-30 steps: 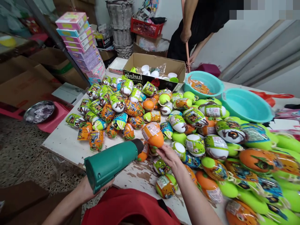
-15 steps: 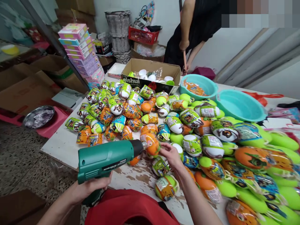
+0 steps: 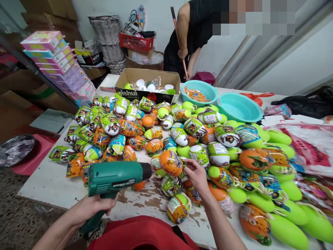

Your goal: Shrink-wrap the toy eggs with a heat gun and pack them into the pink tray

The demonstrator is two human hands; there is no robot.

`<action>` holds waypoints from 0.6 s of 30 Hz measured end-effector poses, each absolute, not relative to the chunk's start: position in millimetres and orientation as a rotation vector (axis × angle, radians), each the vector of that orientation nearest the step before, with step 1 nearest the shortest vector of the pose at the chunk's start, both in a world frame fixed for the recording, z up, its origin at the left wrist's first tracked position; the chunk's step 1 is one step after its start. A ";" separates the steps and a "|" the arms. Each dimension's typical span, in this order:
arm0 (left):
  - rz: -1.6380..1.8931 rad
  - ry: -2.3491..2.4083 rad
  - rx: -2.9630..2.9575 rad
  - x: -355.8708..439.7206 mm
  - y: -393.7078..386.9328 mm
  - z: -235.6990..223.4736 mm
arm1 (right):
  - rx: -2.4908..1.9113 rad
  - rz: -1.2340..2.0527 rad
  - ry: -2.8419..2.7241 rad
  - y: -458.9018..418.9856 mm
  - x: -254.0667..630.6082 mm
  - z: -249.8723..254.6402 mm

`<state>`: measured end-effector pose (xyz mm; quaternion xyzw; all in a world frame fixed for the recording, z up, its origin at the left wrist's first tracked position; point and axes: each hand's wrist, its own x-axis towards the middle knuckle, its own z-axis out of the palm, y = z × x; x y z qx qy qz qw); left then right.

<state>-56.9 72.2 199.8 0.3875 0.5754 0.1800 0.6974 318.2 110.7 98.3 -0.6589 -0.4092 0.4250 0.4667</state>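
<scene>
My left hand (image 3: 91,207) grips the handle of a green heat gun (image 3: 118,176), whose black nozzle points right at an orange toy egg (image 3: 171,162) in printed shrink wrap. My right hand (image 3: 197,175) pinches that egg from the right and holds it just above the worn white table (image 3: 47,182). A heap of several wrapped eggs (image 3: 145,128), orange, green and white, covers the table beyond the hands. Larger wrapped green and orange eggs (image 3: 260,163) lie to the right.
An open cardboard box (image 3: 148,77) with white egg halves stands at the back. Two teal basins (image 3: 239,107) sit beside it. A person in black stands behind the table holding a stick (image 3: 179,45). Stacked pink boxes (image 3: 57,59) are at left.
The heat gun has swung from tilted to level, its nozzle closer to the egg. My right hand has turned the orange egg. The camera view has shifted to the right.
</scene>
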 end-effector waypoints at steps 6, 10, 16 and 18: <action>0.560 1.292 0.921 -42.7 84.0 203.8 | -1.687 1.198 -1.086 115.6 298.0 99.0; 0.459 1.451 1.062 -54.4 93.1 185.9 | -1.672 1.065 -0.827 115.8 324.2 119.8; 0.461 1.490 1.321 -28.6 130.8 185.9 | -1.908 0.172 -0.768 143.0 416.3 171.9; 0.522 1.525 1.390 -8.5 157.2 186.2 | -1.996 -0.018 -0.912 159.5 435.5 181.6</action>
